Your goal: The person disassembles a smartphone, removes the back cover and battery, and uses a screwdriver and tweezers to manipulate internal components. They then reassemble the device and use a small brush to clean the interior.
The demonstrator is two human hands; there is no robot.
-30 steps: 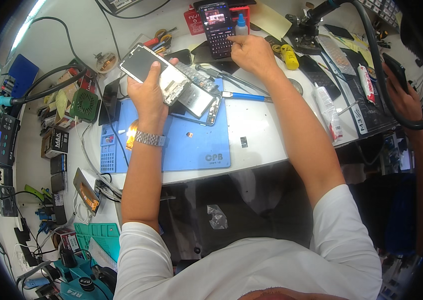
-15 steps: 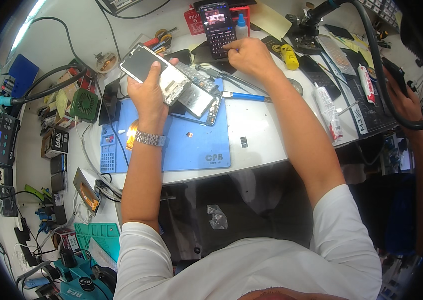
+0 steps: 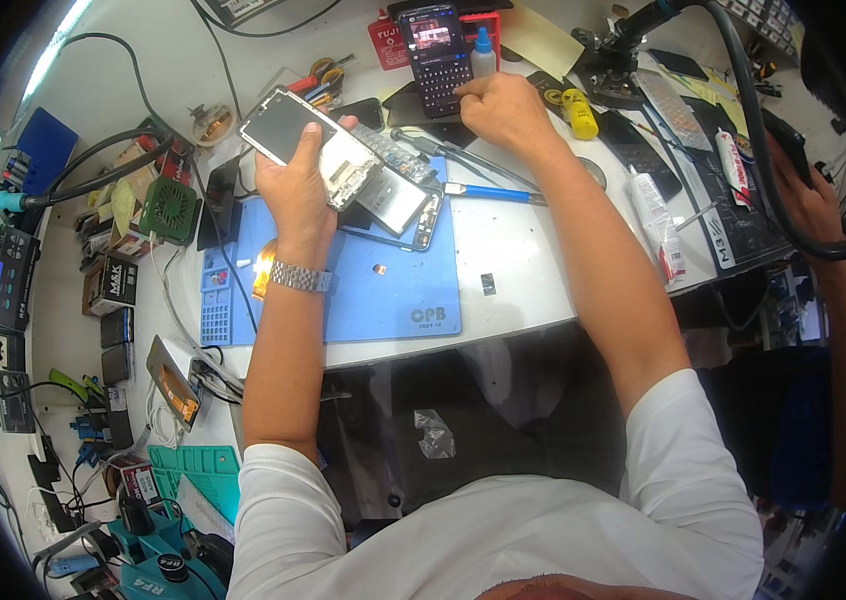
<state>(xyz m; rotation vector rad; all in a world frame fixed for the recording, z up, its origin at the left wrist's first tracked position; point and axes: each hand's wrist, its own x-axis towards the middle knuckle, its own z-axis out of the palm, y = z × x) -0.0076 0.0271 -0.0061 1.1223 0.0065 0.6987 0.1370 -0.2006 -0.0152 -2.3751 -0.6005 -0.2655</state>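
My left hand [image 3: 298, 165] is closed around a phone screen assembly [image 3: 353, 180], its thumb lying across the dark panel and the bare white-and-metal part toward the lower right. Below it, an opened phone housing [image 3: 428, 222] rests on the blue repair mat [image 3: 383, 300], partly covered by what I hold. My right hand [image 3: 508, 112] is empty. Its index finger reaches to the edge of the keyboard on a lit smartphone [image 3: 433, 60] that stands propped upright; the other fingers look curled. Whether the fingertip touches the glass I cannot tell.
A blue-handled tool [image 3: 493, 194] lies beside my right forearm. A yellow bottle [image 3: 579, 114], a white tube [image 3: 655, 222] and a microscope stand [image 3: 611, 60] are to the right. Cables hang at the left, near a green fan [image 3: 170, 210]. Another person's hand [image 3: 813, 210] is at far right.
My right hand has shifted slightly right, its fingertip moving from over the keyboard toward the phone's right edge. The left hand and the screen assembly have stayed put.
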